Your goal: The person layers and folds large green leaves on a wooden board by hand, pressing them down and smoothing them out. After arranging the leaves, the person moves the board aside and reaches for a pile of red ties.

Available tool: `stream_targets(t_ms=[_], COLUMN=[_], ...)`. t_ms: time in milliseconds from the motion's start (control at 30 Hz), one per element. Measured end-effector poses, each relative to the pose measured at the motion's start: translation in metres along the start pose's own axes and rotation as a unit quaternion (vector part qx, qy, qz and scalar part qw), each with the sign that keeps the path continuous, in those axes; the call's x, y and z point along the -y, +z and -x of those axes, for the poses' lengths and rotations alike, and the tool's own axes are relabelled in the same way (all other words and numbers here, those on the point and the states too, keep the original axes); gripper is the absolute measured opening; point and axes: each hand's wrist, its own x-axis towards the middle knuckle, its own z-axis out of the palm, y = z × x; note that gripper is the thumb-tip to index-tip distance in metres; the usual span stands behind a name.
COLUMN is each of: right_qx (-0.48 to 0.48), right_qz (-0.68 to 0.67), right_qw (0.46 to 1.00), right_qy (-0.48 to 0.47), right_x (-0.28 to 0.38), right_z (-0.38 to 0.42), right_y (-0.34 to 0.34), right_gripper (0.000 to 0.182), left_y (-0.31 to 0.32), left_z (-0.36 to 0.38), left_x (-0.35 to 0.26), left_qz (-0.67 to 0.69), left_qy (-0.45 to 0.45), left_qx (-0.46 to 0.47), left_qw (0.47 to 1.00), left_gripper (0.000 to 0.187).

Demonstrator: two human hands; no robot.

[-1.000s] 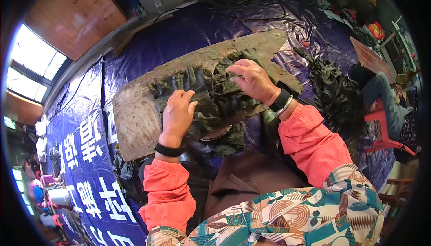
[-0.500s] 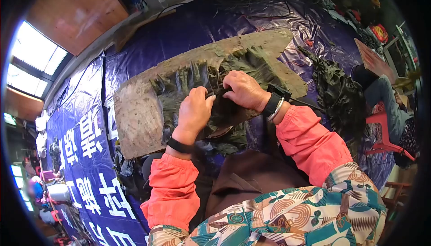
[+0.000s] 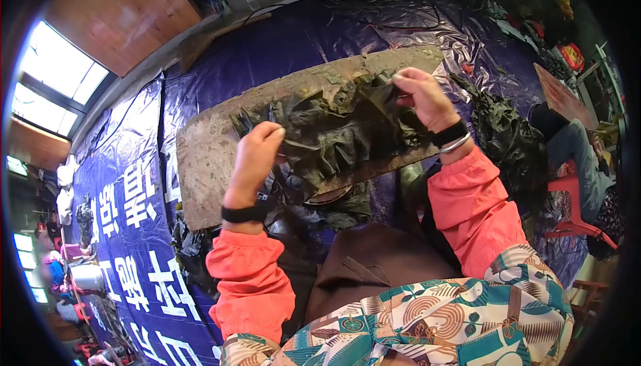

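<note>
A dark, glossy, wrinkled leaf [image 3: 340, 129] is stretched between my two hands over a worn board [image 3: 207, 165]. My left hand [image 3: 256, 159], with a black band at the wrist, pinches its left edge between thumb and fingers. Farther up on the right, my right hand [image 3: 427, 102] pinches the leaf's upper right corner; that wrist bears a black band and a silver bangle. The leaf covers the middle of the board, with creases and folds across it. Below the board's near edge, a rounded rim [image 3: 330, 194] shows partly under dark scraps.
A heap of similar dark leaves [image 3: 504, 139] lies right of the board. Blue sheeting [image 3: 127, 232] with white characters spreads around. A red plastic stool [image 3: 571, 206] stands at the right beside a seated person's leg [image 3: 581, 165]. A brown cloth [image 3: 374, 259] covers my lap.
My hands have moved apart from the leaf's middle, the left toward the left and the right up and to the right. The bunched leaf is now spread wider between them.
</note>
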Motion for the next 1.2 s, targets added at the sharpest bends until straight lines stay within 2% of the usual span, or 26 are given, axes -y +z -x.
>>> stream_targets(t_ms=[67, 300, 433, 500, 600, 700, 733, 800, 867, 900, 967, 1033, 1067, 1100, 1167, 1200], right_qx=[-0.007, -0.058, -0.114, -0.130, -0.169, -0.188, -0.183, -0.187, -0.190, -0.189, -0.199, -0.211, -0.213, -0.187, -0.185, -0.181], right_qz=[-0.042, -0.101, -0.085, -0.073, -0.009, -0.009, -0.014, -0.006, 0.011, 0.010, 0.021, 0.041, 0.048, 0.028, 0.043, 0.039], right_qw=[0.999, 0.993, 0.989, 0.988, 0.985, 0.982, 0.983, 0.982, 0.981, 0.981, 0.979, 0.975, 0.974, 0.981, 0.979, 0.979], right_qy=[-0.003, 0.017, 0.046, 0.048, 0.033, 0.030, 0.027, 0.029, 0.042, 0.041, 0.040, 0.049, 0.055, 0.051, 0.073, 0.082], right_x=[0.000, -0.002, -0.001, -0.001, -0.004, -0.014, -0.018, -0.022, -0.022, -0.024, -0.027, -0.029, -0.029, -0.036, -0.041, -0.042], right_z=[-0.004, -0.013, -0.020, -0.021, -0.022, -0.031, -0.034, -0.038, -0.039, -0.038, -0.038, -0.042, -0.044, -0.050, -0.054, -0.055], right_y=[-0.023, -0.064, -0.079, -0.082, -0.089, -0.105, -0.111, -0.116, -0.117, -0.117, -0.116, -0.117, -0.118, -0.128, -0.134, -0.134], right_gripper=[0.007, 0.006, 0.007, 0.007, 0.008, 0.008, 0.008, 0.007, 0.007, 0.007, 0.007, 0.008, 0.009, 0.010, 0.011, 0.015], left_y=[-0.018, -0.031, -0.055, -0.078, -0.119, -0.157, -0.164, -0.169, -0.169, -0.160, -0.169, -0.175, -0.182, -0.174, -0.165, -0.167], left_z=[0.010, 0.027, 0.032, 0.039, 0.045, 0.054, 0.057, 0.061, 0.067, 0.070, 0.065, 0.067, 0.062, 0.064, 0.062, 0.059], left_x=[0.005, 0.029, 0.037, 0.032, 0.057, 0.093, 0.106, 0.121, 0.123, 0.117, 0.139, 0.154, 0.183, 0.169, 0.148, 0.155], left_qz=[0.191, 0.270, 0.302, 0.391, 0.453, 0.521, 0.521, 0.420, 0.296, 0.222, 0.099, 0.031, 0.028, 0.082, 0.024, -0.002], left_qy=[-0.021, -0.036, -0.011, 0.030, 0.028, -0.026, -0.025, -0.047, -0.126, -0.153, -0.255, -0.246, -0.228, -0.216, -0.228, -0.206], left_qx=[0.007, 0.055, 0.015, -0.082, -0.220, -0.253, -0.254, -0.280, -0.276, -0.294, -0.260, -0.244, -0.266, -0.270, -0.246, -0.222], left_qw=[0.981, 0.961, 0.953, 0.916, 0.864, 0.815, 0.815, 0.862, 0.906, 0.917, 0.926, 0.938, 0.936, 0.935, 0.942, 0.953], left_gripper=[0.016, 0.013, 0.017, 0.015, 0.017, 0.017, 0.017, 0.017, 0.016, 0.019, 0.024, 0.030, 0.037, 0.048, 0.057, 0.055])
